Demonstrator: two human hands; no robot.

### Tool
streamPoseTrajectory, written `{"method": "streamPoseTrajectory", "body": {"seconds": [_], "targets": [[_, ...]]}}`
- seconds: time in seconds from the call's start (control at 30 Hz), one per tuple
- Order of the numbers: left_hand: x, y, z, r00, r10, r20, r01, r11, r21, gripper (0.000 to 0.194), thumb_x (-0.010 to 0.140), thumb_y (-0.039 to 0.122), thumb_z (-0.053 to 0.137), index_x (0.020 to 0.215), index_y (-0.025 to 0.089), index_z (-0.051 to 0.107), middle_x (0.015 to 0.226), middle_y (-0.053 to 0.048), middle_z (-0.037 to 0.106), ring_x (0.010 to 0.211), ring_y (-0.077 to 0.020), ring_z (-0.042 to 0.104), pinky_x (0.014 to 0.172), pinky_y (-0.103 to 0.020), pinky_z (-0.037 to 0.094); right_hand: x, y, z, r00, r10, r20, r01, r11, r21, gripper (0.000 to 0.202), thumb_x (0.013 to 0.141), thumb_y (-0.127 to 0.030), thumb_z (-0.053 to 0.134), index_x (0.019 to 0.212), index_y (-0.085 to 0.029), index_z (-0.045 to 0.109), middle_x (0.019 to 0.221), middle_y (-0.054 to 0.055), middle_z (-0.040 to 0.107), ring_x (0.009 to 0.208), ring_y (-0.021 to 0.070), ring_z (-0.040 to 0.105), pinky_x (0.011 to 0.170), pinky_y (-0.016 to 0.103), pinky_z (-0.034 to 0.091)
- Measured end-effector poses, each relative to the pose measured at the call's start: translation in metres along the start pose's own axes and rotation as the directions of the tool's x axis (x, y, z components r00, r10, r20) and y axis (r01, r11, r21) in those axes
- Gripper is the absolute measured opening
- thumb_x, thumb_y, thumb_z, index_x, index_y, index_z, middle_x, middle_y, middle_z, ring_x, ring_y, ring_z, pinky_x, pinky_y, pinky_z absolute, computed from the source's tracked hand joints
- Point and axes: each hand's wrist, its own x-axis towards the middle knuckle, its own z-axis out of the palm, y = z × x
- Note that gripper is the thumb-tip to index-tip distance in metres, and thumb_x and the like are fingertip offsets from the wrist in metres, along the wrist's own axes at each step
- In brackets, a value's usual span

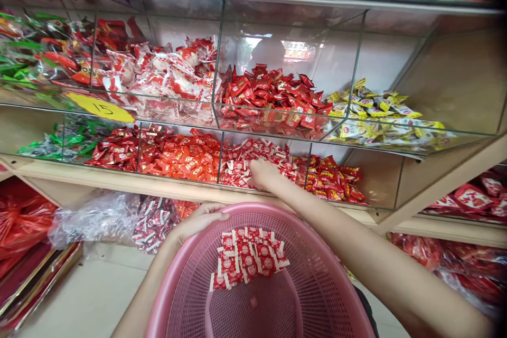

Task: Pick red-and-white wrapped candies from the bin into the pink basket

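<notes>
A pink plastic basket [186, 274] with perforated sides is tilted toward me, its far rim close to the lower shelf. My left hand [200, 222] is closed over the basket's left rim, thumb along the top edge. Inside the basket lies a cluster of red-and-white wrapped candies [249, 256]. My right hand [264, 173] reaches over the rim into the lower-shelf compartment of matching candies [273, 150]. Its fingers are curled down among the wrappers, and what they hold is hidden.
Clear dividers [220, 161] separate the lower compartments. Orange-red candies [188, 158] lie to the left, red-and-yellow packets [332, 177] to the right. The glass-fronted upper shelf [277, 132] overhangs my right hand. A yellow price tag [101, 107] hangs there. Bagged candies [154, 224] sit below.
</notes>
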Motion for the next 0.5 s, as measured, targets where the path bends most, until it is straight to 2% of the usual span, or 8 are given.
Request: {"method": "streamPoseTrajectory", "body": {"seconds": [0.13,0.23,0.33,0.4,0.5], "targets": [[0.0,-0.001,-0.001,1.0,-0.01,0.024,0.01,1.0,-0.003,0.026,0.07,0.035,0.059,0.085,0.016,0.064,0.081,0.0,0.064,0.079,-0.0176,0.056,0.071,-0.025,0.04,-0.005,0.014,-0.016,1.0,0.016,-0.004,-0.016,1.0,-0.022,0.028,0.064,-0.031,0.065,0.085,-0.015,0.059,0.092,0.011,0.06,0.081,0.0211,0.057,0.062,0.028,0.041],[0.001,-0.004,-0.001,0.999,-0.009,0.049,0.011,1.0,-0.03,0.031,0.07,0.037,0.058,0.091,0.015,0.063,0.08,-0.001,0.064,0.076,-0.0181,0.057,0.068,-0.025,0.041,0.0,0.024,-0.016,0.98,-0.19,-0.064,0.193,0.98,0.045,0.028,0.066,-0.035,0.064,0.086,-0.016,0.056,0.083,0.005,0.061,0.072,0.0144,0.055,0.058,0.023,0.037],[0.002,-0.007,-0.001,0.999,-0.003,0.05,0.006,0.999,-0.051,0.035,0.069,0.038,0.059,0.095,0.015,0.063,0.081,-0.002,0.064,0.075,-0.0182,0.057,0.067,-0.025,0.041,0.009,0.025,-0.005,0.904,-0.414,-0.107,0.425,0.899,0.109,0.025,0.069,-0.033,0.061,0.087,-0.017,0.054,0.079,0.001,0.059,0.066,0.01,0.051,0.056,0.02,0.033],[0.003,-0.009,-0.002,0.999,-0.002,0.05,0.005,0.998,-0.062,0.035,0.069,0.038,0.059,0.096,0.015,0.063,0.08,-0.002,0.065,0.075,-0.0179,0.057,0.067,-0.025,0.041,0.014,0.022,0.003,0.883,-0.462,-0.086,0.469,0.878,0.097,0.021,0.071,-0.03,0.06,0.086,-0.017,0.054,0.078,0.001,0.059,0.065,0.0095,0.049,0.055,0.019,0.031],[0.004,-0.009,-0.003,0.998,0.003,0.058,0.002,0.997,-0.075,0.035,0.069,0.037,0.06,0.096,0.015,0.063,0.081,-0.002,0.065,0.076,-0.0179,0.057,0.069,-0.025,0.041,0.016,0.017,0.009,0.877,-0.477,-0.055,0.48,0.876,0.052,0.019,0.07,-0.026,0.059,0.087,-0.018,0.054,0.08,0.001,0.059,0.066,0.0102,0.049,0.055,0.02,0.029]]}}
